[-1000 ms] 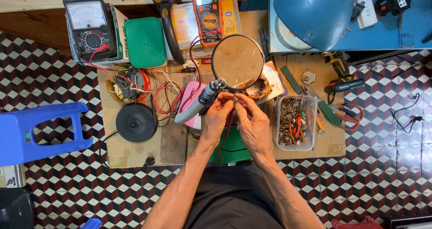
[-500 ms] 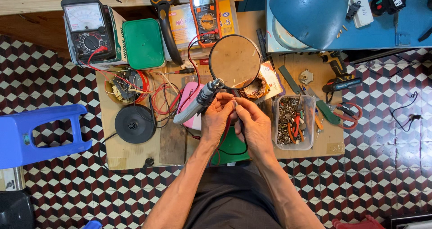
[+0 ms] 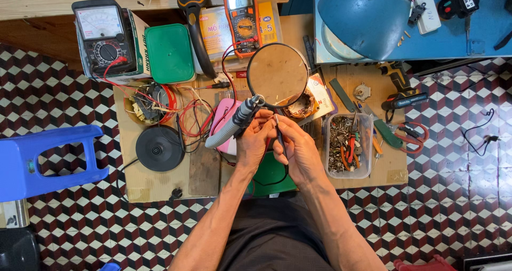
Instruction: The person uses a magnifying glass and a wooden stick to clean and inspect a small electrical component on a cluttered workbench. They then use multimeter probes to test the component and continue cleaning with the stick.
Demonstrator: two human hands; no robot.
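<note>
My left hand (image 3: 255, 141) and my right hand (image 3: 300, 148) meet over the middle of a low cardboard-covered bench (image 3: 160, 188), just below a round magnifying glass (image 3: 278, 75) on a grey flexible arm (image 3: 230, 126). My right hand pinches a thin dark probe (image 3: 279, 132), held almost upright. My left hand's fingers close around something small beside the probe tip; what it is stays hidden. A dark wire (image 3: 274, 181) loops down over a green mat (image 3: 273, 175) under my wrists.
An analog meter (image 3: 102, 36), a green lidded box (image 3: 169, 53), an orange multimeter (image 3: 242, 19) and a black disc (image 3: 159, 148) lie left and behind. A clear tub of tools (image 3: 348, 144) stands right. A blue lamp shade (image 3: 364, 16) and a blue stool (image 3: 45, 162) flank the bench.
Both hands stay together under the magnifier with only slight finger shifts. The view has drifted a little; nothing was picked up or put down.
</note>
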